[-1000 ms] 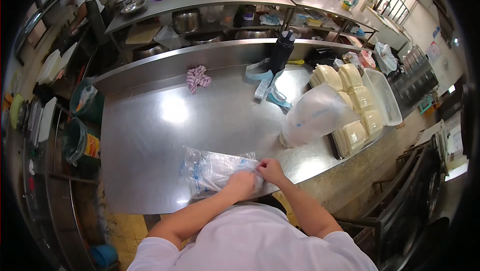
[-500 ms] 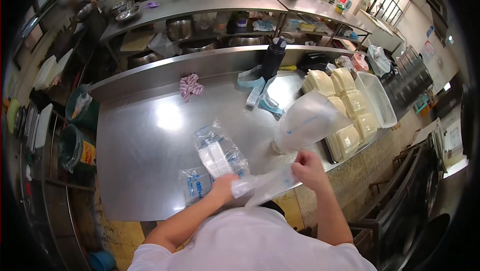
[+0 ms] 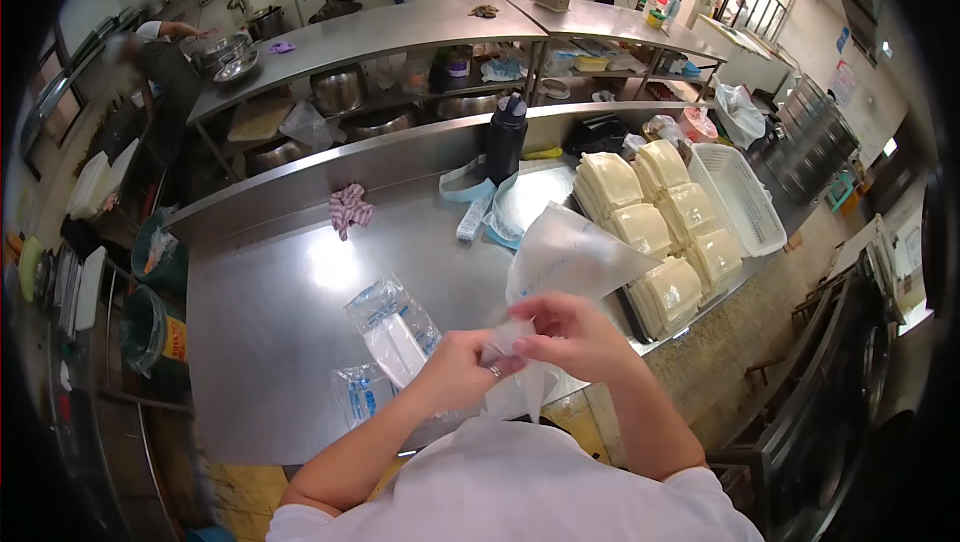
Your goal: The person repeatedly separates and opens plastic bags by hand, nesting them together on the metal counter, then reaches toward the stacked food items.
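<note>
Left hand [image 3: 460, 364] and right hand [image 3: 574, 336] pinch the plastic [image 3: 507, 340]; we judge it light, limp, best held where bunched.

Plastic film [image 3: 510, 338], one piece, translucent white: crumpled between my left hand [image 3: 462, 367] and right hand [image 3: 568, 338], loose end hanging below.

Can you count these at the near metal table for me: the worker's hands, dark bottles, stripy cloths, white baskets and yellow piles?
Hands: 2 (left hand, right hand)
Dark bottle: 1
Stripy cloth: 1
White basket: 1
Yellow piles: 6
Total: 11
</note>
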